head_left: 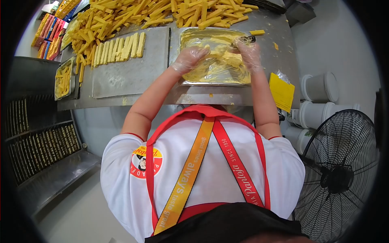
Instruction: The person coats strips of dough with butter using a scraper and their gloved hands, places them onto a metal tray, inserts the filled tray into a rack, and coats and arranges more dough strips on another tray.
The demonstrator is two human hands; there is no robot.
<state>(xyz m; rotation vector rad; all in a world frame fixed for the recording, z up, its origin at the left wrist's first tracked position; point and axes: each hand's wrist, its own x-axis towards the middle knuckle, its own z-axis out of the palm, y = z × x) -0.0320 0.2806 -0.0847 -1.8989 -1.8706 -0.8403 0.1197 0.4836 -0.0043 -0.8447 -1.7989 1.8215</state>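
A rectangular metal tray (190, 82) smeared with pale yellow cream lies on the steel table. Over its left part is my left hand (191, 59), in a clear plastic glove, with its fingers bent together; what they hold, if anything, is too small to name. At the tray's right side my right hand (249, 53), also gloved, is closed on a dark-handled tool (245, 39). A lump of cream (234, 59) sits just left of that hand. To the left, a flat baking sheet (121, 81) bears a row of cream-coated sticks (119, 49).
Yellow sticks (142, 12) are heaped along the table's back. A small tray of sticks (63, 81) stands at the left end. A yellow packet (281, 92) lies at the front right edge. White buckets (320, 87) and a black fan (336, 178) stand right; a dark rack (40, 150) stands left.
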